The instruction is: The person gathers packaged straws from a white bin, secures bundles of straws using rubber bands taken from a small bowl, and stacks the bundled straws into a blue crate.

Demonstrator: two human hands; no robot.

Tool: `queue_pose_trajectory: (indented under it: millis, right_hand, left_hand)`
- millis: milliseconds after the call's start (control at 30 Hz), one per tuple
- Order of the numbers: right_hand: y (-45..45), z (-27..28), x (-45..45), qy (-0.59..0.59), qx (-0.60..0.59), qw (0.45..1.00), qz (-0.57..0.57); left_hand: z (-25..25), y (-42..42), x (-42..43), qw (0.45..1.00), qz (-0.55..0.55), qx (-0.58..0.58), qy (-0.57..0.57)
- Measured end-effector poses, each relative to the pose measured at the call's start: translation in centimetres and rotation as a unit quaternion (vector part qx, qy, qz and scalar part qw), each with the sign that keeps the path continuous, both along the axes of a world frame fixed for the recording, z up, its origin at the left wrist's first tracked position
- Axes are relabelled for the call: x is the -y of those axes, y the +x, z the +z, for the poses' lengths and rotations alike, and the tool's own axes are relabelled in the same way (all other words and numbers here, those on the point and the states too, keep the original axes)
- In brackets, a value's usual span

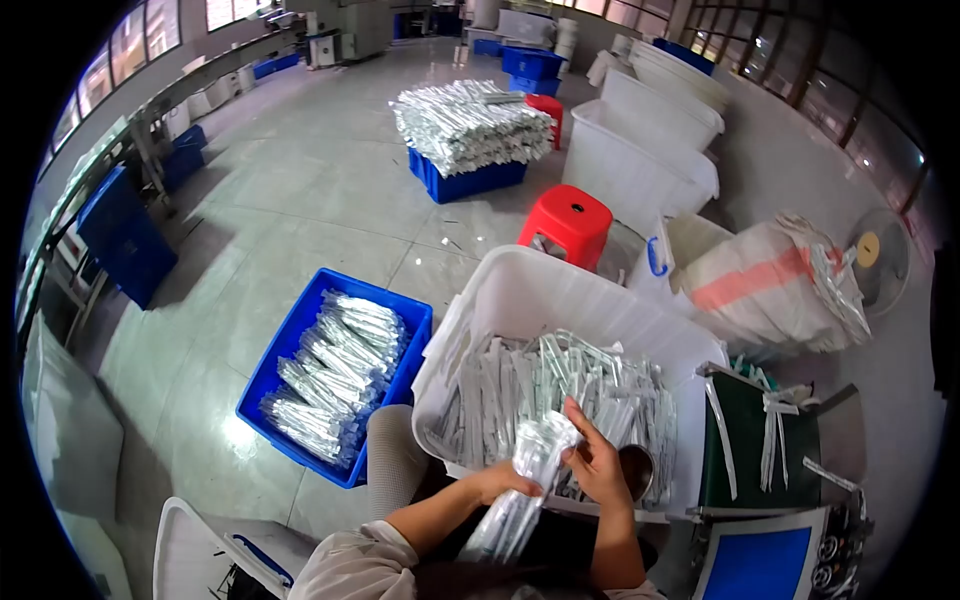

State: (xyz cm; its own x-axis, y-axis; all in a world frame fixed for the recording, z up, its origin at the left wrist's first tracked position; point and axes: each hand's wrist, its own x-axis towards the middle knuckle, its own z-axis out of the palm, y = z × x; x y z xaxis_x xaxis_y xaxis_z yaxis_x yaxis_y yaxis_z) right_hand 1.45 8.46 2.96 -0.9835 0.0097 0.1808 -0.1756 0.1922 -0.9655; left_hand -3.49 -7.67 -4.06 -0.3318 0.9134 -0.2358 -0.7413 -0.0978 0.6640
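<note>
A bundle of slim, shiny clear-and-silver wrapped packets (508, 525) is held at a slant in front of my body. My left hand (502, 484) wraps around its middle. At the upper end, my right hand (597, 468) grips the bundle between thumb and fingers. Just beyond my hands, a large white plastic bin (515, 275) holds many loose packets (490, 395) of the same slim kind. A round, dark-looking bowl or cup (636, 470) sits in the bin beside my right hand, partly hidden by it.
To the left, a blue crate (262, 375) contains stacked bundles. A red stool (566, 225) stands behind the bin. Farther off is another blue crate (465, 187) heaped with silver packets. On the right are a woven sack (770, 285), a green conveyor belt (735, 440) and a fan (880, 260).
</note>
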Motion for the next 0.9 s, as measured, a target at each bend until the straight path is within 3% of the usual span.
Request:
queue_pose_trajectory:
  millis: [67, 167, 267, 300, 333, 433, 467, 500, 533, 633, 700, 767, 800, 867, 900]
  right_hand:
    - [-0.6, 0.5, -1.1, 0.022, 0.044, 0.997, 0.067]
    - [-1.5, 3.2, -2.0, 0.156, 0.121, 0.967, 0.161]
    - [-2.2, 5.4, -1.8, 0.212, 0.128, 0.924, 0.293]
    - [-2.2, 5.8, -1.5, 0.204, 0.132, 0.904, 0.351]
    - [-2.1, 5.5, -1.9, 0.191, 0.148, 0.891, 0.385]
    - [-2.4, 3.6, -1.2, 0.178, 0.096, 0.911, 0.36]
    - [-1.9, 2.8, 0.6, -0.094, 0.096, 0.966, 0.22]
    - [-1.3, 1.9, 1.8, -0.354, 0.093, 0.929, 0.052]
    - [-1.1, 0.6, 2.3, -0.399, 0.134, 0.907, 0.015]
    - [-0.5, -3.0, 3.9, -0.443, 0.195, 0.874, 0.04]
    - [0.8, -4.4, 5.9, -0.417, 0.27, 0.863, 0.092]
    - [0.9, -4.1, 9.6, -0.401, 0.289, 0.865, 0.09]
    - [0.3, -3.9, 10.6, -0.354, 0.299, 0.881, 0.1]
    - [-1.3, -4.4, 10.9, -0.267, 0.313, 0.899, 0.148]
    - [-1.4, -5.6, 11.0, -0.242, 0.272, 0.926, 0.104]
  left_hand:
    - [-0.6, 0.4, -1.2, 0.998, -0.015, -0.06, -0.002]
    - [2.3, 0.2, -1.4, 0.987, -0.097, -0.127, -0.021]
    - [4.5, 1.6, -1.6, 0.977, -0.076, -0.199, 0.022]
    - [2.4, 2.1, -2.4, 0.986, -0.118, -0.109, 0.046]
    - [0.2, 2.9, -3.4, 0.987, -0.084, -0.122, 0.067]
    - [0.7, 2.0, -2.8, 0.985, -0.105, -0.067, 0.119]
    - [1.0, 1.8, -2.0, 0.987, -0.092, -0.063, 0.118]
    - [1.3, 1.9, -1.0, 0.988, -0.024, -0.115, 0.102]
    - [1.2, 2.2, -0.1, 0.982, 0.04, -0.165, 0.083]
    - [-0.7, 5.2, 3.8, 0.97, 0.093, -0.22, -0.039]
    - [-0.5, 7.6, 7.6, 0.946, 0.071, -0.281, -0.145]
    - [-2.0, 9.5, 8.1, 0.949, 0.188, -0.232, -0.102]
    - [-1.8, 9.0, 8.5, 0.97, 0.171, -0.153, -0.077]
    - [-1.6, 7.5, 8.9, 0.958, 0.225, -0.147, -0.096]
    - [-1.2, 6.4, 9.2, 0.953, 0.251, -0.132, -0.105]
